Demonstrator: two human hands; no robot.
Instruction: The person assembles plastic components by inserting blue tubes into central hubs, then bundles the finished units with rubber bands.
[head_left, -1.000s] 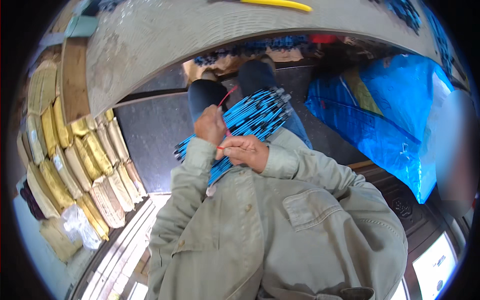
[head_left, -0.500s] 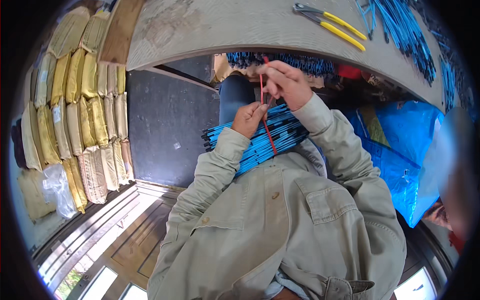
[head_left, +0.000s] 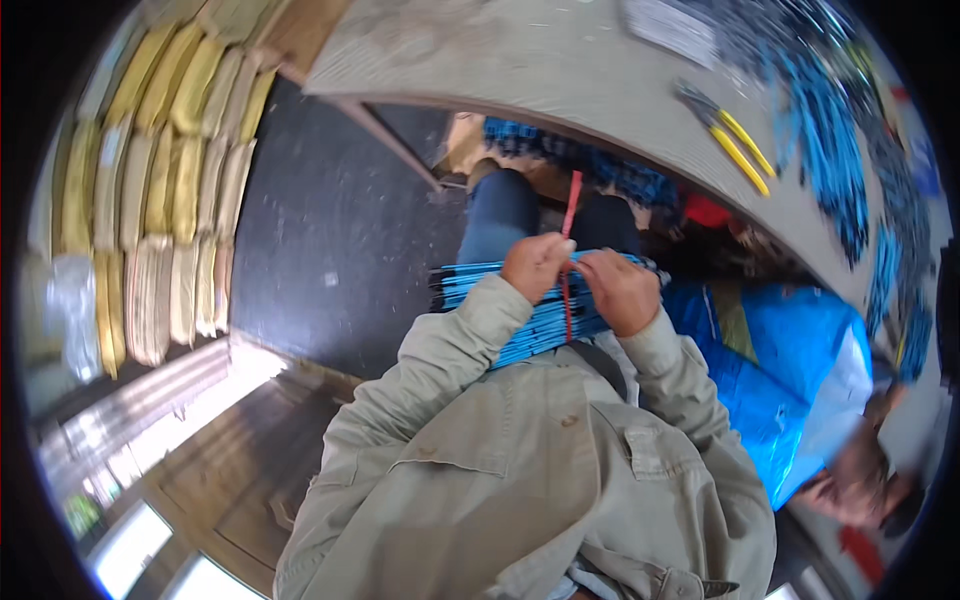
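A bundle of thin blue cables with black ends [head_left: 530, 338] lies across my lap. One red strap [head_left: 573, 200] is looped around its middle, and a free end sticks up above my fingers. My left hand [head_left: 536, 268] is closed in a pinch on the strap at the bundle's far edge. Close beside it, my right hand [head_left: 622, 290] is closed too, its thumb and fingertips meeting at the strap. The exact spot where the strap ends cross is hidden by my fingers.
Yellow-handled pliers [head_left: 740, 150] rest on the table [head_left: 480, 60] ahead, near loose blue cables [head_left: 825, 150]. More cables lie beneath the table. A blue plastic sack [head_left: 770, 370] stands at my right. Stacked yellow and tan packages [head_left: 150, 190] fill the left.
My right hand has come down from above the bundle to beside my left hand. The strap's free end now points up between them. The view has shifted, and the pliers appear lower and farther right.
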